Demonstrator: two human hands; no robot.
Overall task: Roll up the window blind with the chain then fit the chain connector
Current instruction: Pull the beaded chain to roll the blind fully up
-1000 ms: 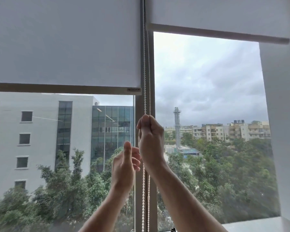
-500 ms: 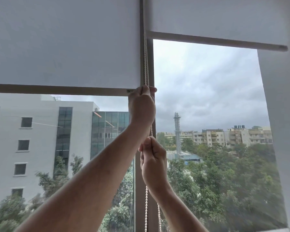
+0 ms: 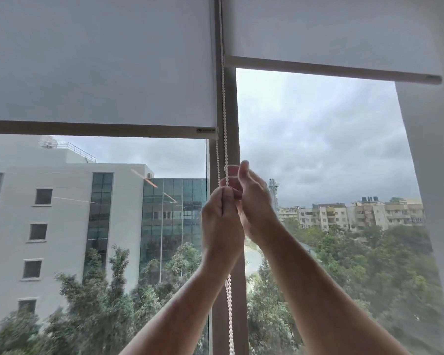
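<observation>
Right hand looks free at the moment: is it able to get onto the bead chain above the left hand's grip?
Probably yes. The right hand is open, fingers beside the bead chain just above where the left hand grips it. Nothing lies between them, and the chain runs bare up the window post.

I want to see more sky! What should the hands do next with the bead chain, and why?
Probably the right hand should close on the bead chain above the left hand and pull down. The left hand grips the chain low, the right is open beside it, and the right blind is only partly rolled up.
</observation>
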